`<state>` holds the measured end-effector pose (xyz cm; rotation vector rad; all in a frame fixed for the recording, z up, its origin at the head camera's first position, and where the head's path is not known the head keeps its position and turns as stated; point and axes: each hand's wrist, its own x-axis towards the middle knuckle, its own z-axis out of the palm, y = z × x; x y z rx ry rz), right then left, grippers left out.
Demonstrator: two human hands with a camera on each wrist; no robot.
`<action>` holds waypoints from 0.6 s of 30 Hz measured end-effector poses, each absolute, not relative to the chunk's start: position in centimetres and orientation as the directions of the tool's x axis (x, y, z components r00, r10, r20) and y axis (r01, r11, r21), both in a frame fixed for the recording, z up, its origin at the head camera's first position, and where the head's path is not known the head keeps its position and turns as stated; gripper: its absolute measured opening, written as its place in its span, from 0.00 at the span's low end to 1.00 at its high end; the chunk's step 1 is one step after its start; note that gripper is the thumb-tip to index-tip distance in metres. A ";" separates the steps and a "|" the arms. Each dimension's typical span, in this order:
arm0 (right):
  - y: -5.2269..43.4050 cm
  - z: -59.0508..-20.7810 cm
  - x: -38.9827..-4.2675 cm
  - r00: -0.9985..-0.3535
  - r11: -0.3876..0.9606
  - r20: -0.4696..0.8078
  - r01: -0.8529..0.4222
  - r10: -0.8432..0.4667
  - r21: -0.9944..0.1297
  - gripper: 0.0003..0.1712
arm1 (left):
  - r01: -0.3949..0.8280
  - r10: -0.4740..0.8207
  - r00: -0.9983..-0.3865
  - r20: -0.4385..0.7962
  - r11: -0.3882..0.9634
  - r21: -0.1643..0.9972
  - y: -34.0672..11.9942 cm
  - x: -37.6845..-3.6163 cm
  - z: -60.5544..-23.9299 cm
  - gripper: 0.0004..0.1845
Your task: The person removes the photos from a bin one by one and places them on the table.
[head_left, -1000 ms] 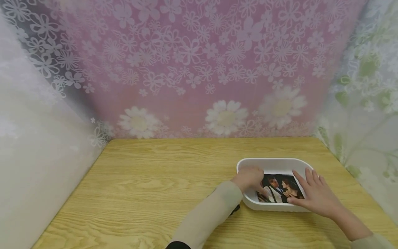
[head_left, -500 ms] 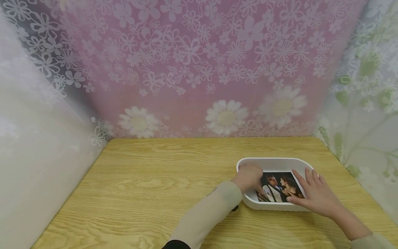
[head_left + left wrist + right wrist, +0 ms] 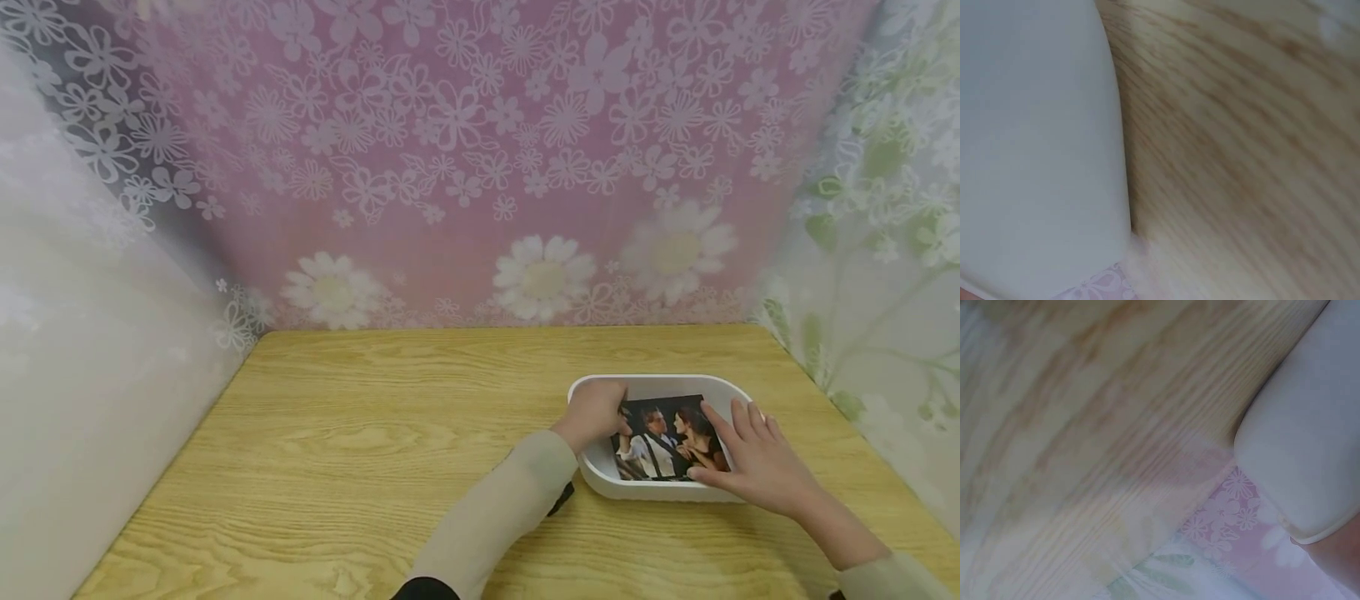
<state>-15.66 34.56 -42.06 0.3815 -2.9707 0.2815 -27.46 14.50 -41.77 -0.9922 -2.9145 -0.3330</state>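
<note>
A white tray (image 3: 712, 493) stands on the wooden bench (image 3: 375, 450), at the near right part of it. A printed photo (image 3: 667, 442) is inside the tray, and it seems to be tilted, with its far edge lifted toward the far wall of the tray. The left hand (image 3: 596, 412) holds the left edge of the photo with curled fingers. The right hand (image 3: 753, 458) lies with straight, spread fingers on the right side of the photo and over the right rim of the tray; it presses but does not grip.

In my judgement, several things can go wrong from here. The photo is thin and only one hand pinches it, so it can bend or get a crease if the left hand pulls while the right hand presses it down. It can also slip from the pinch and fall back flat, because the grip is only at one edge. The tray looks light; if the hands push sideways, it can slide on the smooth bench toward the right edge, which is near. The pressing fingers may also leave marks on the printed surface.

The wrist views show only the white tray wall (image 3: 1035, 144) and the bench (image 3: 1085, 425), blurred, so the fingers are not seen there.
</note>
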 end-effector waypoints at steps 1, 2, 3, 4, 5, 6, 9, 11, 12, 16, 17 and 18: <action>34.6 -42.0 -15.7 -0.959 0.951 0.154 -0.261 -0.236 -0.168 0.55 | 0.606 0.596 -0.795 0.113 0.774 0.186 14.5 -27.5 -41.8 0.19; 34.6 -42.0 -15.7 -0.960 0.951 0.151 -0.260 -0.236 -0.168 0.55 | 0.603 0.592 -0.798 0.114 0.776 0.185 14.5 -27.5 -41.8 0.19; 34.6 -42.0 -15.7 -0.960 0.951 0.150 -0.259 -0.235 -0.166 0.55 | 0.599 0.589 -0.800 0.114 0.779 0.186 14.5 -27.5 -41.7 0.19; 34.6 -42.0 -15.7 -0.961 0.952 0.147 -0.259 -0.235 -0.166 0.55 | 0.596 0.585 -0.803 0.114 0.781 0.188 14.5 -27.5 -41.7 0.18; 34.5 -41.9 -15.7 -0.961 0.952 0.145 -0.256 -0.234 -0.165 0.55 | 0.588 0.578 -0.808 0.113 0.785 0.195 14.6 -27.5 -41.6 0.18; 34.5 -41.9 -15.8 -0.962 0.953 0.142 -0.255 -0.233 -0.162 0.55 | 0.579 0.569 -0.815 0.111 0.789 0.207 14.5 -27.5 -41.5 0.18; 34.5 -41.9 -15.8 -0.964 0.955 0.133 -0.249 -0.229 -0.160 0.56 | 0.533 0.531 -0.842 0.097 0.787 0.312 14.3 -27.3 -41.0 0.14; 34.5 -41.9 -15.9 -0.965 0.957 0.132 -0.246 -0.227 -0.157 0.56 | 0.498 0.501 -0.859 0.107 0.767 0.404 14.0 -27.2 -40.5 0.11; 34.4 -41.9 -15.9 -0.965 0.957 0.134 -0.247 -0.227 -0.155 0.56 | 0.482 0.487 -0.866 0.114 0.750 0.454 13.8 -27.2 -40.3 0.10; 34.5 -41.8 -15.8 -0.960 0.954 0.157 -0.256 -0.232 -0.155 0.56 | 0.424 0.417 -0.893 0.171 0.652 0.629 12.4 -27.3 -39.6 0.07; 34.5 -41.8 -15.8 -0.958 0.953 0.167 -0.260 -0.235 -0.153 0.56 | 0.404 0.395 -0.901 0.177 0.619 0.674 12.0 -27.3 -39.4 0.07; 34.5 -41.8 -15.7 -0.955 0.952 0.176 -0.264 -0.237 -0.153 0.56 | 0.382 0.377 -0.909 0.179 0.577 0.722 11.6 -27.4 -39.2 0.06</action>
